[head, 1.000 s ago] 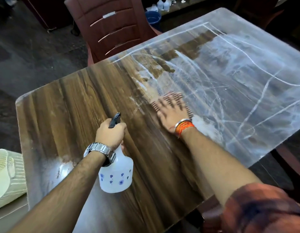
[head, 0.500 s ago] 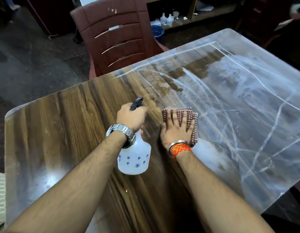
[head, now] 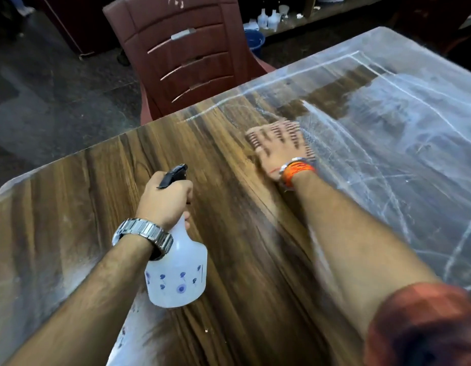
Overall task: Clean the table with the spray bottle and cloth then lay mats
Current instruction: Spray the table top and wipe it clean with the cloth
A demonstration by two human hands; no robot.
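My left hand [head: 167, 200] grips the neck of a white spray bottle [head: 177, 273] with blue flower prints and a black trigger, held just above the wooden table [head: 70, 202]. My right hand [head: 279, 151] lies flat, fingers spread, pressing a red-and-white checked cloth [head: 292, 128] onto the tabletop; the hand and cloth are blurred with motion. The cloth sits at the border between the dark wiped wood on the left and the whitish, streaked film covering the right half of the table.
A maroon plastic chair [head: 186, 54] stands at the table's far edge. Behind it are a blue bucket [head: 255, 42] and small white bottles [head: 268, 18] on a low shelf. Dark floor lies to the left.
My right hand slid the cloth back toward me, then pushed it away again toward the far edge. The left hand keeps holding the bottle, shifted slightly with my head's movement.
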